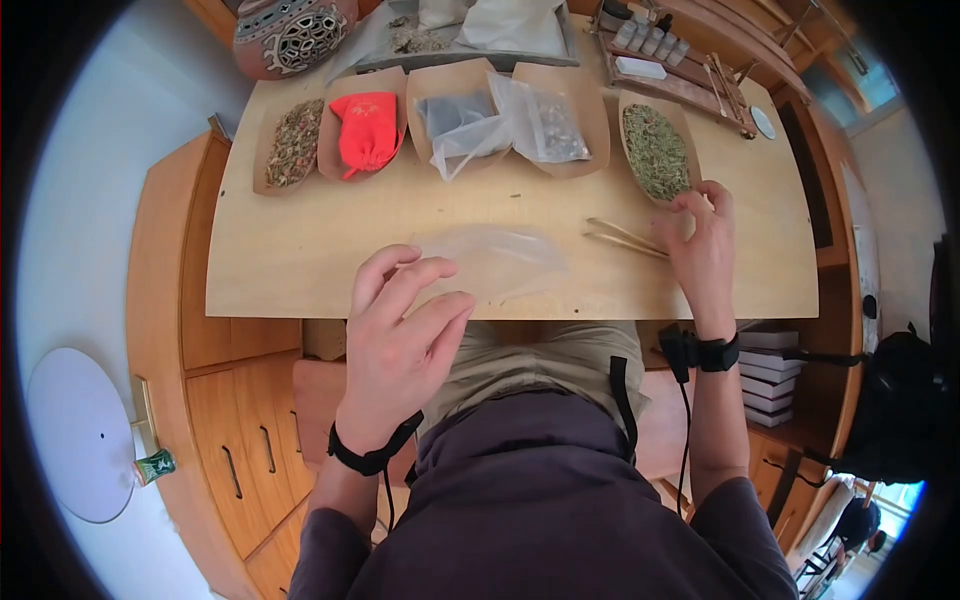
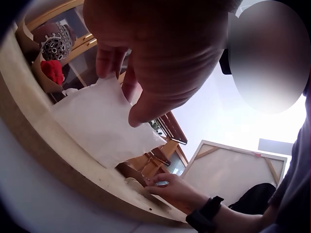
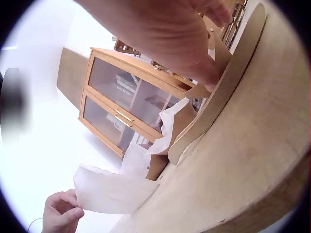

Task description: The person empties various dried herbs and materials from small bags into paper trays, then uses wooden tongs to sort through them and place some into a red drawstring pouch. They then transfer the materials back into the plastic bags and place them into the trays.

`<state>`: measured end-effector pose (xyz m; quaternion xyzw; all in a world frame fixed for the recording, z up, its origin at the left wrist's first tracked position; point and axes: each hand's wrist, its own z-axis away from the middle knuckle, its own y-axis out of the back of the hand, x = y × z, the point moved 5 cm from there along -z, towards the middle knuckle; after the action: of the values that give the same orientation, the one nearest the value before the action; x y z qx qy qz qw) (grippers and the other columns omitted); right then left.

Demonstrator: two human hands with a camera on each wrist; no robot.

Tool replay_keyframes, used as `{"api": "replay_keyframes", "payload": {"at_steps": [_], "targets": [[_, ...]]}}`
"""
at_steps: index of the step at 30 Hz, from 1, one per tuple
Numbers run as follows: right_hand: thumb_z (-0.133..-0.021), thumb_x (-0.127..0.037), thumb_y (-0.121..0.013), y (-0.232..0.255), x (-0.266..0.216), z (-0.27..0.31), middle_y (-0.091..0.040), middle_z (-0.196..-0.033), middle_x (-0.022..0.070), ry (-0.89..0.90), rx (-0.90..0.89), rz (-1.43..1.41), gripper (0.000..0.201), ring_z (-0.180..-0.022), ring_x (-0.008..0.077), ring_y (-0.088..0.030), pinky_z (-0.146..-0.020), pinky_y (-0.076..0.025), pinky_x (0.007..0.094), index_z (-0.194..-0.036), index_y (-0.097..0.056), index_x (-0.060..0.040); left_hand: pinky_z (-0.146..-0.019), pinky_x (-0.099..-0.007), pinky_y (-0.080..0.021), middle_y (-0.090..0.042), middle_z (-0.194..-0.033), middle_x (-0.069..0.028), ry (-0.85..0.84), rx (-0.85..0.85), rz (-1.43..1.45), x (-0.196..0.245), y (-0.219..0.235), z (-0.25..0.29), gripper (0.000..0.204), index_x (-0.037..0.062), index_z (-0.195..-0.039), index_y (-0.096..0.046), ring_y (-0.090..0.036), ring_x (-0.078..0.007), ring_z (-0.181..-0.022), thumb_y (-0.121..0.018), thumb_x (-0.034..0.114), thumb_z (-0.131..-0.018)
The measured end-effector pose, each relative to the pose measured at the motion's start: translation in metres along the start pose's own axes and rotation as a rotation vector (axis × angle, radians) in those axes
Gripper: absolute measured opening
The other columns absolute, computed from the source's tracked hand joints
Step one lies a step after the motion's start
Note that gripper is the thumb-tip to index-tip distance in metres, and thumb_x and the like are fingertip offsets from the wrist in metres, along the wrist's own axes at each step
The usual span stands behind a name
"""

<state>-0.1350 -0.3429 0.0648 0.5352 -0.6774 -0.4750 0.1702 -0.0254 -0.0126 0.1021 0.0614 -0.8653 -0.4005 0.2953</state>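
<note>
- White translucent sachet (image 2: 97, 121)
- Gold-toned tweezers (image 1: 625, 238)
- Green dried herbs (image 1: 655, 150), leafy-flecked
- Scarlet drawstring pouch (image 1: 366, 130), faint paler print
- 5 kraft-brown trays (image 1: 592, 100)
- Pinkish-brown vase (image 1: 298, 38), black-and-white netted pattern
- Pale-yellow wooden tabletop (image 1: 280, 250)
- 2 black wristbands (image 1: 718, 353)

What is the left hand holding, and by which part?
The left hand holds the white bag by its left edge, pinched between thumb and fingers.
</note>
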Motion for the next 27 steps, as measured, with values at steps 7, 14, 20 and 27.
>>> {"api": "replay_keyframes", "payload": {"at_steps": [7,14,20,27], "targets": [[-0.087,-0.008,-0.075,0.005,0.030,0.000,-0.064,-0.124,0.0213,-0.026,-0.074,-0.085,0.013,-0.108,0.0426,-0.063,-0.091,-0.053,0.0490,-0.100,-0.072,-0.0052,-0.099,-0.0444,-0.052,-0.073,-0.113,-0.0079,0.005,0.010,0.009,0.004,-0.006,-0.003,0.016,0.0059,-0.093,-0.073,-0.062,-0.0374,-0.123,-0.077,-0.003,-0.081],[-0.082,-0.014,-0.083,0.026,0.066,0.013,-0.056,-0.144,0.0238,-0.115,-0.094,-0.146,0.038,-0.125,0.0424,-0.060,-0.101,-0.052,0.0467,-0.118,-0.072,-0.0094,-0.093,-0.0438,-0.052,-0.073,-0.109,-0.0082,-0.013,0.027,0.024,0.009,-0.012,-0.020,0.018,0.0068,-0.097,-0.069,-0.063,-0.0349,-0.110,-0.076,-0.003,-0.083],[-0.071,-0.022,-0.094,0.017,0.074,0.007,-0.048,-0.154,0.0251,-0.097,-0.158,-0.243,0.061,-0.141,0.0431,-0.050,-0.113,-0.045,0.0462,-0.122,-0.064,-0.0056,-0.094,-0.0437,-0.050,-0.072,-0.110,-0.0095,-0.015,-0.025,0.014,0.018,-0.016,-0.031,0.017,0.0058,-0.097,-0.066,-0.063,-0.0345,-0.108,-0.074,-0.003,-0.085],[-0.072,-0.025,-0.094,0.004,0.070,-0.005,-0.046,-0.155,0.0266,-0.072,-0.135,-0.346,0.062,-0.143,0.0417,-0.048,-0.114,-0.044,0.0450,-0.119,-0.060,-0.0015,-0.095,-0.0432,-0.050,-0.070,-0.115,-0.0119,-0.019,-0.093,-0.014,0.020,-0.019,-0.033,0.017,0.0035,-0.100,-0.063,-0.063,-0.0345,-0.109,-0.073,-0.003,-0.088]]}}
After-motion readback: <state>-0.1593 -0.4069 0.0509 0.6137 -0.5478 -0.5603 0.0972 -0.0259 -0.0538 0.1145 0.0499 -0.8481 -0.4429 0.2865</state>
